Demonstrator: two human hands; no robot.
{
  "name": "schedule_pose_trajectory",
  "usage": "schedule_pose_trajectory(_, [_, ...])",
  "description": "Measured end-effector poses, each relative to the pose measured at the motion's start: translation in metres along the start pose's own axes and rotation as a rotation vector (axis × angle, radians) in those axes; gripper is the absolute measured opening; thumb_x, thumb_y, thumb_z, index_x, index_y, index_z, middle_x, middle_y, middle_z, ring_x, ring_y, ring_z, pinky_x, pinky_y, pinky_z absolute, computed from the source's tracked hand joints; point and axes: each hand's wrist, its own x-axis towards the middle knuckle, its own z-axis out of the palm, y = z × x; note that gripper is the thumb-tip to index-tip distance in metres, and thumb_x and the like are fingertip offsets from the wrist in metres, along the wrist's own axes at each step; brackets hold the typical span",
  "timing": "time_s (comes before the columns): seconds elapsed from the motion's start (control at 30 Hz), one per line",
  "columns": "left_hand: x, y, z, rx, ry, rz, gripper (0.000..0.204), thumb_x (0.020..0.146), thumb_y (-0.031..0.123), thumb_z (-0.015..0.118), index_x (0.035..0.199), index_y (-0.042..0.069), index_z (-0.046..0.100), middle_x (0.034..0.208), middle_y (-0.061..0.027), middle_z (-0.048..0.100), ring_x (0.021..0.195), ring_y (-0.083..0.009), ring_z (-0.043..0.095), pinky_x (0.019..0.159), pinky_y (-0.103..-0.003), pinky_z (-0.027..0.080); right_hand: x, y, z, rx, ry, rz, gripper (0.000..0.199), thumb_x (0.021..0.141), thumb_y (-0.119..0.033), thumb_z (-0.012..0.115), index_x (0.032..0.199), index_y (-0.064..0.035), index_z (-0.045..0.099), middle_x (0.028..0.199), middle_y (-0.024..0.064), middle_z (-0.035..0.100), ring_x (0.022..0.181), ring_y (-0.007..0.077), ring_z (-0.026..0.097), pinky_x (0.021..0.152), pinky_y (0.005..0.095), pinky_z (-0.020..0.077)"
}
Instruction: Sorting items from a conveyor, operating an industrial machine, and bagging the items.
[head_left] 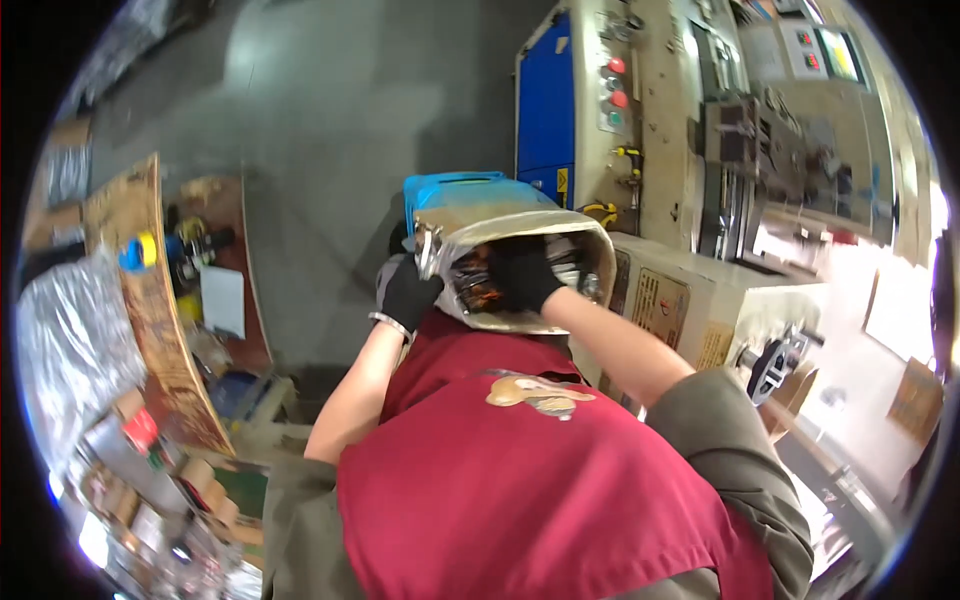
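An open bag (505,222) with a shiny lining sits in front of my chest, resting on a blue crate (450,187). My left hand (407,293), in a black glove, grips the bag's left rim. My right hand (521,274), also in a black glove, reaches down inside the bag's mouth among dark and orange items (478,285); whether its fingers hold anything is hidden. My red apron (520,480) fills the lower part of the view.
A beige and blue machine (580,100) with red and green buttons stands behind the bag. A beige cabinet (690,310) is to the right. On the left are a wooden bench (150,300) with tools, tape rolls (190,480) and plastic-wrapped goods (70,340). Grey floor (330,120) lies beyond.
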Motion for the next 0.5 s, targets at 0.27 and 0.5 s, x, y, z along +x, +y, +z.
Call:
schedule_pose_trajectory(0.27, [0.017, 0.179, -0.043, -0.328, -0.403, 0.284, 0.021, 0.086, 0.02, 0.057, 0.099, 0.005, 0.054, 0.08, 0.0013, 0.05, 0.067, -0.0058, 0.048, 0.057, -0.021, 0.039, -0.052, -0.04, -0.078, 0.336, 0.163, 0.416, 0.061, 0.071, -0.037, 0.067, 0.125, -0.0147, 0.049, 0.126, 0.018, 0.049, 0.116, 0.0302, 0.046, 0.094, 0.0493, 0.0345])
schedule_pose_trajectory(0.5, [-0.089, 0.228, 0.036, 0.059, -1.377, 0.664, 0.046, 0.086, 0.028, 0.058, 0.12, 0.004, 0.041, 0.105, -0.0081, 0.054, 0.098, -0.0185, 0.053, 0.087, -0.031, 0.042, -0.118, -0.199, -0.065, 1.468, 1.428, 0.872, 0.063, 0.085, -0.026, 0.056, 0.138, -0.0056, 0.028, 0.109, 0.0131, 0.056, 0.099, 0.0197, 0.054, 0.084, 0.0305, 0.0432])
